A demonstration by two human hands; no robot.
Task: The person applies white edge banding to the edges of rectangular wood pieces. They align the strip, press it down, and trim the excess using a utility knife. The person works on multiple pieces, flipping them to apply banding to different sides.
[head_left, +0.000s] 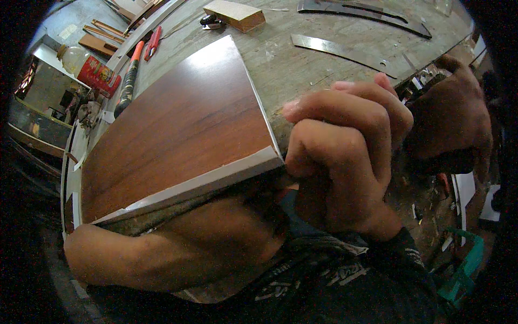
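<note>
A brown wood-grain panel point(183, 119) lies on the workbench in front of me. A white edging strip point(216, 175) runs along its near edge. Beside the panel's right corner, my right hand point(345, 129) is closed with fingers curled; whatever it may grip is hidden behind them. My left forearm crosses below the near edge, and my left hand point(259, 213) sits in shadow under the strip, close to the right wrist. The fingers of that left hand cannot be made out.
On the workbench point(275, 59) are a wood block point(234, 15), a flat metal strip point(340, 54), a dark curved piece point(367, 16), an orange-and-black handled tool point(129, 78) and a red cutter point(153, 43). A red-labelled jar point(91, 70) stands left. Part of another person point(453, 119) shows right.
</note>
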